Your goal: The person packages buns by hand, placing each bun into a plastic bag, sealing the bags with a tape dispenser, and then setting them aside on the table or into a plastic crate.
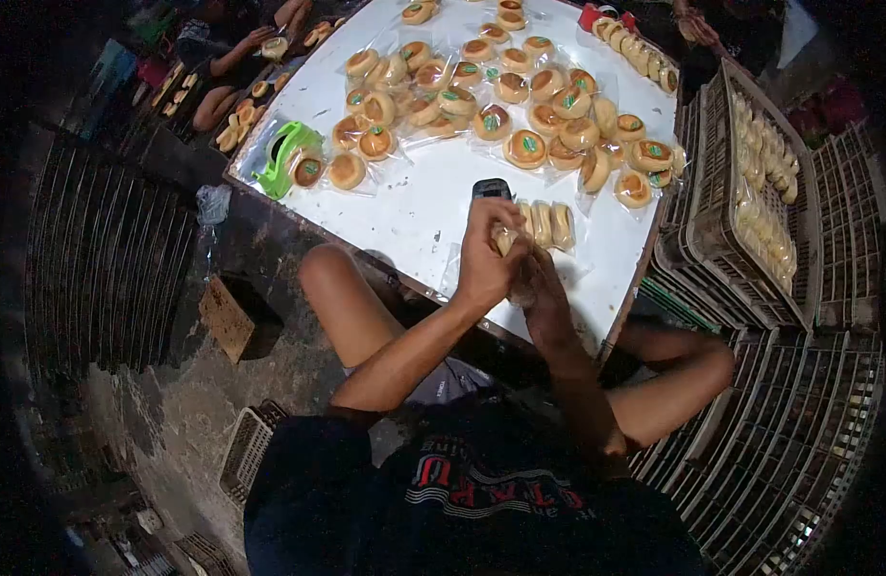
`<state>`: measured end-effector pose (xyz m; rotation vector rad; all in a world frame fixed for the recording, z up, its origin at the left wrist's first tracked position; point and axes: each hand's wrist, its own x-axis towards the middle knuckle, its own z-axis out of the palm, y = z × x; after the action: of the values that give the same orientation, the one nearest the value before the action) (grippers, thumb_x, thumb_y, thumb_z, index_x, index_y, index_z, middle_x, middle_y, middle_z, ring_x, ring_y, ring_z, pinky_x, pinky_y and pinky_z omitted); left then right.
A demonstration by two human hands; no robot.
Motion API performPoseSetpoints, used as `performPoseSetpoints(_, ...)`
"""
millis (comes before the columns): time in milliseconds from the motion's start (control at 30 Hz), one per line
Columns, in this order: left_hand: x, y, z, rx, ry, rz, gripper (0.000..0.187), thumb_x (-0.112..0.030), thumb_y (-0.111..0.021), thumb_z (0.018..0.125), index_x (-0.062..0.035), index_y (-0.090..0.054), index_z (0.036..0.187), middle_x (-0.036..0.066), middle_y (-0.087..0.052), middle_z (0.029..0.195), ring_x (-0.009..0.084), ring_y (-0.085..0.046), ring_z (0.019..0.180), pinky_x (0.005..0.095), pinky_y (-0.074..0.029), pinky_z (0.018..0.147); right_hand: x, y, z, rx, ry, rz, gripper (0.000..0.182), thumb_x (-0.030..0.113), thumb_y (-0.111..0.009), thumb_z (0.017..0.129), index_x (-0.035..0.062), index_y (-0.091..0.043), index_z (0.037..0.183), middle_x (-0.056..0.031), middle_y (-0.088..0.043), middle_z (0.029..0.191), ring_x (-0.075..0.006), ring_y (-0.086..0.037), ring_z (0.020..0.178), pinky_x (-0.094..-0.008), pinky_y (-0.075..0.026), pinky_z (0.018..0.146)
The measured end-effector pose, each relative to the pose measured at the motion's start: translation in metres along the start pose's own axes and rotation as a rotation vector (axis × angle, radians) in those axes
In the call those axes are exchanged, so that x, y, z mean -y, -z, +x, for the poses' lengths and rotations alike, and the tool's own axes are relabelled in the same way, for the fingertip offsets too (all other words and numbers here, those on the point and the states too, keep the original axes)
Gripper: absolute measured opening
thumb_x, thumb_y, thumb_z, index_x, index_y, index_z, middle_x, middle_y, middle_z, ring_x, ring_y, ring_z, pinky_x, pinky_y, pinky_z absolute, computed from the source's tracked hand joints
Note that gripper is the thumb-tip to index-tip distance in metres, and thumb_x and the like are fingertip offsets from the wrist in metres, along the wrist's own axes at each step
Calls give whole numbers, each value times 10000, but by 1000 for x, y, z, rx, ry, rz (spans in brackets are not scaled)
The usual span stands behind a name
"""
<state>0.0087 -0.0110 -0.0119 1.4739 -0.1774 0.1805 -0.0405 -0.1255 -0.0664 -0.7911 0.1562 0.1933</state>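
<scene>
Both hands meet over the near edge of the white table [419, 216]. My left hand [488, 259] is closed round a pale bun [503, 240] in clear plastic. Against it, my right hand [539, 288] is closed, its fingers partly hidden at the same wrapped bun. Just beyond the hands lies a black device [491, 189]. Several wrapped long buns [549, 225] lie side by side right of the hands. Farther back, many round browned buns [526, 147] in clear bags with green labels are spread over the table.
A green tape dispenser [289, 158] stands at the table's left corner. Stacked crates [716, 226] holding wrapped buns are at the right. Other people's arms [233, 60] show at the far left and far right. A cardboard box [233, 317] sits on the floor.
</scene>
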Motion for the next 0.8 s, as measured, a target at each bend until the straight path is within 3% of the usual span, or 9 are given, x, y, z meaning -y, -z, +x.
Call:
performPoseSetpoints(67, 4, 5, 3, -23, 63, 18, 475, -74, -614, 844, -76, -389, 1262, 60, -505, 1084, 168, -513, 1021, 272, -419, 927, 11, -18, -1, -23, 95, -110, 416, 129, -560, 969, 46, -393, 1341, -78, -532, 1242, -171, -552, 1122, -301, -454, 932)
performPoseSetpoints(233, 4, 14, 5, 124, 645, -644, 400, -228, -572, 902, -65, -437, 1242, 77, -533, 1115, 173, -558, 993, 308, -499, 839, 5, -6, 36, -214, 377, -599, 371, 258, -598, 958, 39, -484, 1235, -106, -572, 1105, -194, -569, 1006, -305, -497, 856)
performPoseSetpoints(300, 5, 27, 8, 171, 797, -726, 388, -274, -550, 926, -67, -449, 1238, 82, -548, 1116, 176, -581, 968, 332, -543, 773, 11, -4, 34, -250, 223, -565, 327, 303, -602, 946, 30, -566, 1122, -70, -629, 993, -158, -602, 895, -295, -515, 791)
performPoseSetpoints(400, -3, 36, 17, -3, 669, -594, 381, -239, -586, 903, -34, -501, 1213, 98, -598, 1092, 215, -617, 963, 355, -542, 824, -19, 54, 54, -125, -27, -479, 265, 284, -653, 894, 32, -657, 975, -51, -671, 865, -149, -625, 717, -300, -529, 683)
performPoseSetpoints(467, -10, 42, 20, -47, 619, -558, 366, -183, -585, 903, -7, -513, 1215, 117, -610, 1134, 224, -627, 986, 361, -541, 853, -19, 40, 55, 7, 40, -1247, 303, 288, -661, 882, 4, -664, 987, -80, -677, 835, -174, -642, 761, -314, -514, 721)
performPoseSetpoints(533, -12, 47, 23, 22, 637, -635, 374, -152, -571, 905, 1, -493, 1237, 128, -587, 1173, 229, -619, 1016, 364, -538, 867, -1, 11, 48, -108, -180, -1162, 317, 228, -679, 862, -51, -655, 1011, -123, -692, 902, -196, -658, 863, -324, -515, 760)
performPoseSetpoints(667, -13, 55, 20, 108, 611, -684, 399, -93, -555, 911, 1, -461, 1287, 114, -578, 1163, 198, -600, 1035, 336, -510, 897, 9, 12, 19, 105, 14, -792, 253, 195, -673, 862, -56, -674, 898, -136, -692, 771, -185, -663, 775, -318, -513, 708)
performPoseSetpoints(767, -9, 53, 18, 252, 615, -584, 440, -19, -521, 896, -19, -442, 1328, 102, -572, 1184, 186, -588, 1053, 319, -486, 921, 28, 45, 18, 67, -76, -1703, 234, 180, -655, 872, -53, -680, 864, -123, -677, 732, -186, -659, 755, -339, -507, 693)
performPoseSetpoints(800, -7, 52, 17, 293, 614, -507, 454, -29, -510, 910, -21, -424, 1355, 113, -563, 1231, 198, -584, 1084, 338, -481, 945, 34, 50, 19, -20, -117, -1750, 233, 176, -641, 877, -50, -685, 840, -100, -667, 704, -170, -635, 729, -354, -494, 673)
